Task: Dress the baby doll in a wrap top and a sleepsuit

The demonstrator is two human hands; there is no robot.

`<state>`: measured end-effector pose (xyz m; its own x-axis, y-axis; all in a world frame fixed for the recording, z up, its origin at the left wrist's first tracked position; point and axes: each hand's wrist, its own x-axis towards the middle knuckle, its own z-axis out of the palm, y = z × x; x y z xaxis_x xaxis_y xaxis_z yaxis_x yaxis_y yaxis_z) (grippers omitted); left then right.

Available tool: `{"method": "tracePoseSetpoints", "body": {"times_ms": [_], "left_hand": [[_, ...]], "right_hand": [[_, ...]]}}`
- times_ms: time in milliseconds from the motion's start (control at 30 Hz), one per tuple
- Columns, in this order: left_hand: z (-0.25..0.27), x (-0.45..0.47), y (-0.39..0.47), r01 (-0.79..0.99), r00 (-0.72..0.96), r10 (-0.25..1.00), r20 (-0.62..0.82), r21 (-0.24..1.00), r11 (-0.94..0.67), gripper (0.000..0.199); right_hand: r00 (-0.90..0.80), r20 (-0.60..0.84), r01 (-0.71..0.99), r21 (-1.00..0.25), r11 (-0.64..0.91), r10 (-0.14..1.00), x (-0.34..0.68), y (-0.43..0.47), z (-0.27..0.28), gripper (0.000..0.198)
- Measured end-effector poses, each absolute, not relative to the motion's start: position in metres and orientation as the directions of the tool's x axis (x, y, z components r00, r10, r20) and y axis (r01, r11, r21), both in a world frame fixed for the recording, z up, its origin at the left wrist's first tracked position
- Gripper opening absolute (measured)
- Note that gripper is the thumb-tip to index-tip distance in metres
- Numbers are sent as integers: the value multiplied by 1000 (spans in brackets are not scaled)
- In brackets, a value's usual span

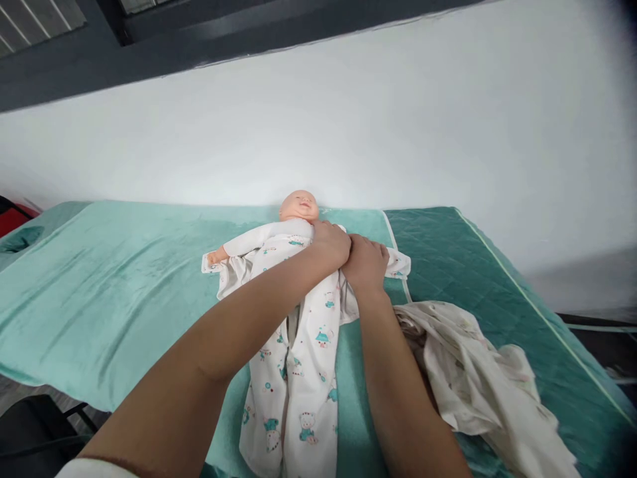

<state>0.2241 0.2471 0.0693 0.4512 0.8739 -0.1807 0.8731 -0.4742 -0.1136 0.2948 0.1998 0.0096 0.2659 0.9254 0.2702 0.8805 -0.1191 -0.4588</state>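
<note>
A baby doll (299,207) lies on its back, head toward the wall. White trousers (322,338) with a teal animal print cover its legs and reach up to its chest. Its upper body is in plain white, and one white-sleeved arm (253,240) stretches left over a spread printed shirt (233,273). My left hand (331,240) is closed over the doll's shoulder and upper arm on the right side. Against it, my right hand (365,261) has curled fingers where that arm would lie; what it grips is hidden. The shirt's other sleeve (399,263) sticks out beyond my right hand.
A light teal sheet (124,279) covers the bed, with a darker quilted cover (438,255) at the right. Crumpled cream cloth (468,365) lies beside my right forearm. Behind the bed rises a white wall (348,119). Something black (37,431) stands at lower left.
</note>
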Motion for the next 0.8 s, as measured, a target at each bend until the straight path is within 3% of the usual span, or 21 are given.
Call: {"method": "tracePoseSetpoints", "body": {"times_ms": [200, 367, 600, 800], "left_hand": [[80, 209, 260, 831, 478, 850, -219, -201, -519, 46], [83, 190, 259, 811, 483, 853, -200, -264, -521, 49], [65, 211, 255, 729, 612, 751, -247, -191, -657, 33], [53, 209, 258, 710, 656, 742, -137, -222, -668, 36]], "right_hand": [[397, 268, 778, -606, -167, 878, 307, 205, 6, 39], [439, 217, 734, -646, -209, 872, 307, 208, 5, 39], [415, 129, 712, -663, -234, 900, 305, 210, 7, 37], [426, 146, 689, -692, -216, 893, 307, 211, 2, 37]]}}
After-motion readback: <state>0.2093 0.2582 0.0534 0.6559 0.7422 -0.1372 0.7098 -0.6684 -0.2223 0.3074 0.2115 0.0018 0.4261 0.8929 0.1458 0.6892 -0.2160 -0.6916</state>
